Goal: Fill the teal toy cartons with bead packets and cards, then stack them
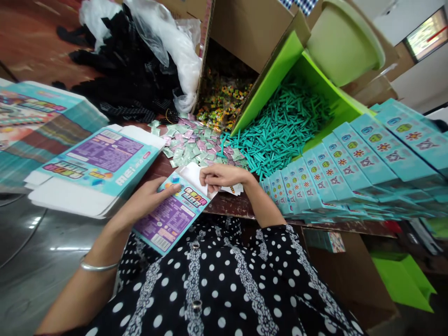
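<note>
My left hand (150,196) is closed around a flat teal and purple cardboard box (170,223), thumb across its printed face. The box lies tilted above my lap, its white-flapped end pointing away from me. At that end is my right hand (224,176), fingers curled in against the white flap. Whatever its fingertips pinch is hidden. Just beyond the hands, small pink and pale green sachets (191,143) lie heaped on the dark red table (227,205). Some white printed paper (235,189) shows under my right wrist.
Flattened boxes (101,154) lie stacked at the left. Teal sticks (280,130) spill from a bright green-lined carton (269,79). Behind the sachets, another carton holds tiny orange and green pieces (222,102). Rows of filled-out teal boxes (336,163) line the right. A pale green bucket (341,44) stands behind.
</note>
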Demonstrator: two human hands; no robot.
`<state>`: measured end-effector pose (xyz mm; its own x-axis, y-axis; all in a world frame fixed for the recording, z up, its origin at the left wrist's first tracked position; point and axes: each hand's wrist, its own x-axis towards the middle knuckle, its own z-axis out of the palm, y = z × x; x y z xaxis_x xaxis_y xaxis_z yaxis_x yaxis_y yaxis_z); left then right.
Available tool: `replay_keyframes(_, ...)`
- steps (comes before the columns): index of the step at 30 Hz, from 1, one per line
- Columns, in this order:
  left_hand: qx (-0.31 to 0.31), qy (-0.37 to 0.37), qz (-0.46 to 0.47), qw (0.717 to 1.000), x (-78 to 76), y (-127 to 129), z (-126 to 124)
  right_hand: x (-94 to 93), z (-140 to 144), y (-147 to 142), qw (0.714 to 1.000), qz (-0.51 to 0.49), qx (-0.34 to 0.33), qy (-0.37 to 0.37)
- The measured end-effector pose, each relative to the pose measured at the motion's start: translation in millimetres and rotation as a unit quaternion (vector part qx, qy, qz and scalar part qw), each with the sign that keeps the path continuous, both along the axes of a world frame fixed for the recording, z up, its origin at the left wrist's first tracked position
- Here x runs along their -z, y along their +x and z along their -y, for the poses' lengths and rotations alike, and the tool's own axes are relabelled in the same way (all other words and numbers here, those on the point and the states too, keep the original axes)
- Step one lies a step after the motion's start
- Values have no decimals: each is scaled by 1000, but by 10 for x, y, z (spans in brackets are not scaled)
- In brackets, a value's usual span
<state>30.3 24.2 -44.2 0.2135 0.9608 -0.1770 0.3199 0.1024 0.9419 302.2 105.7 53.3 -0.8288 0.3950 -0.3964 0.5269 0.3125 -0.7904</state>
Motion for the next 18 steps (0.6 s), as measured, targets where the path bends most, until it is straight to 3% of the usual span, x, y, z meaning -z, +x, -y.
replay_keyframes(5,-3,-1,-9,1000,9,56,-26,-11,7,24,996,19,-79,29)
replay_keyframes(9,-18,-7,4,1000,-20,20,-14,-45,-79,74,994,-78,-45,54)
replay_keyframes(14,26,0,4,1000,-64,10,-17,4,-151,15,990,-51,-134,2)
replay_keyframes(16,45,12,-2,999,-83,43,-25,55,-121,-26,992,-46,-116,7)
replay_keyframes(18,57,17,-5,998,-102,72,-31,101,-80,-29,996,-79,-34,30)
